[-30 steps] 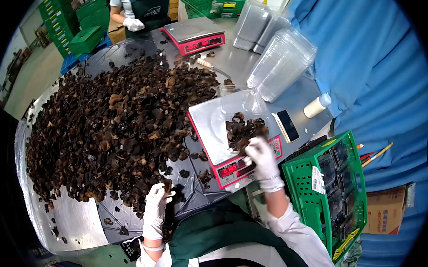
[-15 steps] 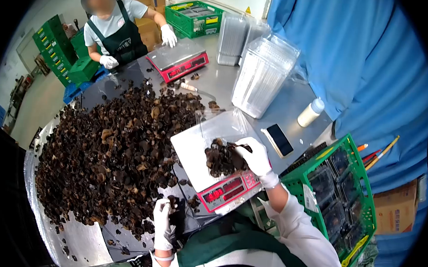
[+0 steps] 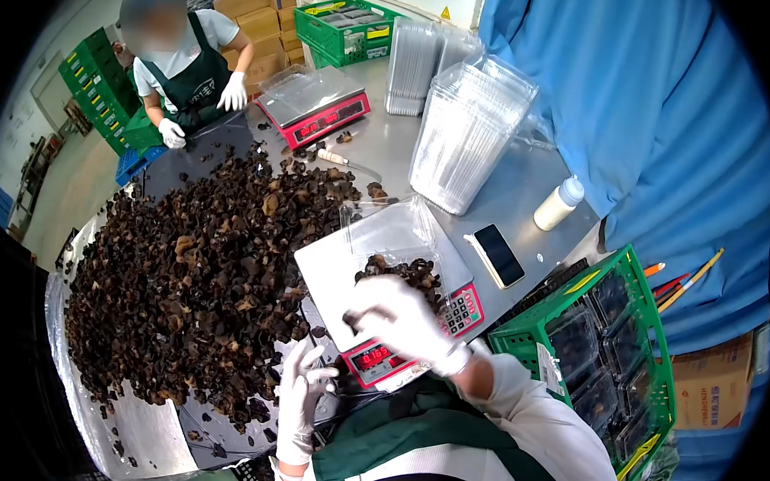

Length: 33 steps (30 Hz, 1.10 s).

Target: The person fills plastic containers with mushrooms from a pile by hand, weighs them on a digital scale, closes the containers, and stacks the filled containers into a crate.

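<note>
My right hand (image 3: 403, 319), in a white glove, is over the front of the red-and-white weighing scale (image 3: 322, 268). Its fingers pinch a small dark piece of wood ear mushroom, slightly blurred. Behind it, more wood ear mushrooms (image 3: 414, 272) sit in a clear plastic box on the scale plate, with the clear lid (image 3: 394, 228) raised at the back. My left hand (image 3: 303, 392), also gloved, is beside the scale's near left corner, fingers apart and holding nothing. Next to it spreads a large heap of wood ear mushrooms (image 3: 194, 292).
Stacked clear boxes (image 3: 467, 128), a white bottle (image 3: 558, 203) and a phone (image 3: 498, 256) stand or lie to the right. A green crate (image 3: 518, 337) holds filled boxes. Across the table, a co-worker (image 3: 190, 77) stands by a second red scale (image 3: 313, 108).
My right hand has moved left and nearer from the box, now with a small piece. My left hand's fingers have opened, its dark piece gone. The co-worker's hand has left the far scale.
</note>
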Each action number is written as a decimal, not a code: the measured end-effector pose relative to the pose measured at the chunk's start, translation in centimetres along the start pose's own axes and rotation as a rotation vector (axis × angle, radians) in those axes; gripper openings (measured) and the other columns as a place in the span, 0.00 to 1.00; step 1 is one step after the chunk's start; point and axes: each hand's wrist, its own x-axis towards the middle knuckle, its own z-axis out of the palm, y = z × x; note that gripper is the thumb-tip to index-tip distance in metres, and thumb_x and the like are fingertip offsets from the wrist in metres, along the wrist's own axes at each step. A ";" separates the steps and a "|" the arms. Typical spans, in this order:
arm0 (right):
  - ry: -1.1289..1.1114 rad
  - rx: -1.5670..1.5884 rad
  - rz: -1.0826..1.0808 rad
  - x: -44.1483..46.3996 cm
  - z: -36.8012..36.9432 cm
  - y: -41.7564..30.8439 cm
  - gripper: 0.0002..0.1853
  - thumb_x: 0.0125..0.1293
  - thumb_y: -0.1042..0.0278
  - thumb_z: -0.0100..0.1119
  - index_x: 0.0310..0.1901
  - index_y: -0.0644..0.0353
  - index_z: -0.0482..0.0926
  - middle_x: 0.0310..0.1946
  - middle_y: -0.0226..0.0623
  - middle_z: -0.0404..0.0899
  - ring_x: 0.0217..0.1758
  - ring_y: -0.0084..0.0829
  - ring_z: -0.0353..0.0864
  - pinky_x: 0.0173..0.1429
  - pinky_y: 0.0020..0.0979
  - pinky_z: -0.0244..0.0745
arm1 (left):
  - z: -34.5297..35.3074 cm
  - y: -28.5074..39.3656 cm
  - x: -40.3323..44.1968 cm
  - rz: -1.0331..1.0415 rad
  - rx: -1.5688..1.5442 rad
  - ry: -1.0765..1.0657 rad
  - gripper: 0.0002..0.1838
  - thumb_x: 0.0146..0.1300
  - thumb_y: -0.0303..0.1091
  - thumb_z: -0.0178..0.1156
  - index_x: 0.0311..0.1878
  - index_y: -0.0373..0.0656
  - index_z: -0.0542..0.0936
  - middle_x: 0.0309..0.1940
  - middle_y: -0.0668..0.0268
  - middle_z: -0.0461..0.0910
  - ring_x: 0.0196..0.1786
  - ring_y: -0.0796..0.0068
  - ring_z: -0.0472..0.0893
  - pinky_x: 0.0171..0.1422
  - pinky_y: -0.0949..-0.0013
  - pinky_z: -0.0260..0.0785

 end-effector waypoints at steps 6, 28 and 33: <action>-0.266 -0.024 0.032 -0.6 1.2 -2.3 0.16 0.56 0.67 0.63 0.45 0.63 0.76 0.39 0.41 0.75 0.48 0.40 0.75 0.54 0.38 0.69 | -3.9 -1.0 0.9 -0.016 0.001 0.162 0.20 0.67 0.33 0.58 0.60 0.40 0.72 0.36 0.64 0.81 0.29 0.76 0.76 0.35 0.77 0.70; 0.248 -0.144 0.571 -7.7 -6.0 4.8 0.17 0.60 0.63 0.65 0.47 0.64 0.77 0.34 0.38 0.80 0.35 0.28 0.83 0.39 0.29 0.77 | 0.1 -4.9 7.8 -0.204 0.298 -0.124 0.27 0.73 0.44 0.50 0.67 0.37 0.63 0.39 0.60 0.81 0.36 0.74 0.82 0.41 0.74 0.74; -0.035 0.455 0.951 -9.6 -7.0 6.1 0.11 0.71 0.61 0.52 0.39 0.62 0.76 0.30 0.31 0.80 0.29 0.16 0.78 0.28 0.18 0.70 | -0.1 -6.0 7.3 -0.241 0.232 -0.072 0.14 0.68 0.31 0.56 0.53 0.39 0.69 0.36 0.64 0.79 0.36 0.75 0.82 0.42 0.71 0.78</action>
